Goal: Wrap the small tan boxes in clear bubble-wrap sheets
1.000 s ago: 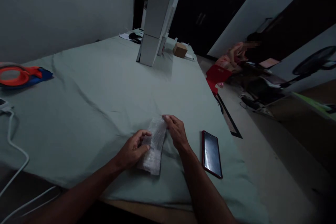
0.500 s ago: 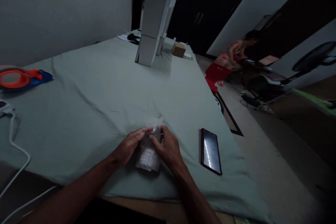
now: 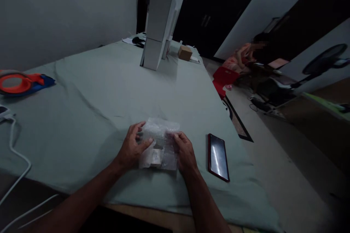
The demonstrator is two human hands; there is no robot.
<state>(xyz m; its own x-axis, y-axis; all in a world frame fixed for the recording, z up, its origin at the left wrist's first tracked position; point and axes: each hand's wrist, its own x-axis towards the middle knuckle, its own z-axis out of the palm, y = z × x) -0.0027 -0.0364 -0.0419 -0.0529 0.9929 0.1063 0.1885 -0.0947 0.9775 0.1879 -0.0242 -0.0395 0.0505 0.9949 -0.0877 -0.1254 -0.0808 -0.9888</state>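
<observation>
A sheet of clear bubble wrap lies spread on the cloth near the table's front edge. On its lower part rests a small pale box, its contents not visible. At the sheet's left side is my left hand, fingers and thumb apart, the thumb touching the plastic near the box. My right hand pinches the wrap's right edge between thumb and fingers. To the right of that hand, a phone in a red case lies face up.
An orange and blue tape dispenser and a white cable are at the left. Tall white boxes and a small brown box stand at the back. A person sits beyond the table, near a fan.
The bubble wrap, folded between my hands before, is now opened out, and the small box shows on it. My hands have moved apart, the right one a little to the right.
</observation>
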